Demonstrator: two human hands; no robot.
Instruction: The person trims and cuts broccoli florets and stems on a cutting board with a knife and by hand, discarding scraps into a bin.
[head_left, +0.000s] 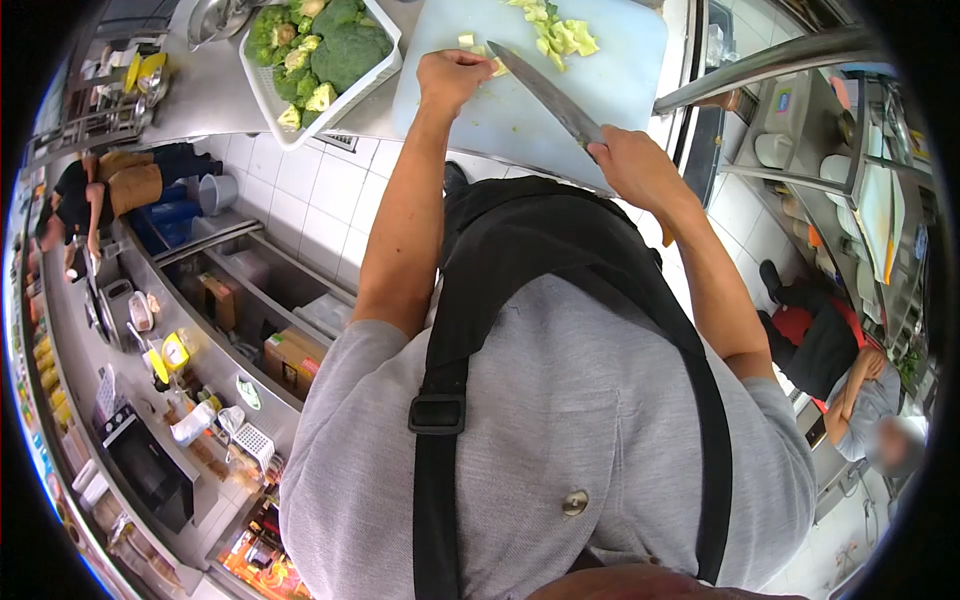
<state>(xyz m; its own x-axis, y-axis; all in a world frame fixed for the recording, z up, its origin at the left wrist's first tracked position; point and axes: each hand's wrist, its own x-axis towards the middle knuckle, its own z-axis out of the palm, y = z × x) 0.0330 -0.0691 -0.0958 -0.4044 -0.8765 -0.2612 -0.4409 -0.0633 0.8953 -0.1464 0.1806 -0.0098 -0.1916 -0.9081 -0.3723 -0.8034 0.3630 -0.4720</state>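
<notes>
My right hand point(640, 170) is closed around the handle of a kitchen knife point(550, 97), whose blade points forward and left over the white cutting board point(625, 70). With its fingers pinched together, my left hand point(455, 80) holds a small pale green piece of broccoli stem point(499, 68) on the board, close to the knife tip. A small cut chunk point(466, 40) lies just beyond those fingers. Farther up the board are leafy green trimmings point(565, 38). Left of the board, a white plastic basket point(268, 108) holds broccoli heads and florets point(352, 48).
Metal bowls point(215, 20) stand beyond the basket on the steel counter point(200, 95). At far left, a person point(85, 200) works by another counter; a second person point(850, 390) with folded arms is at right. A steel rail point(770, 65) runs right of the board.
</notes>
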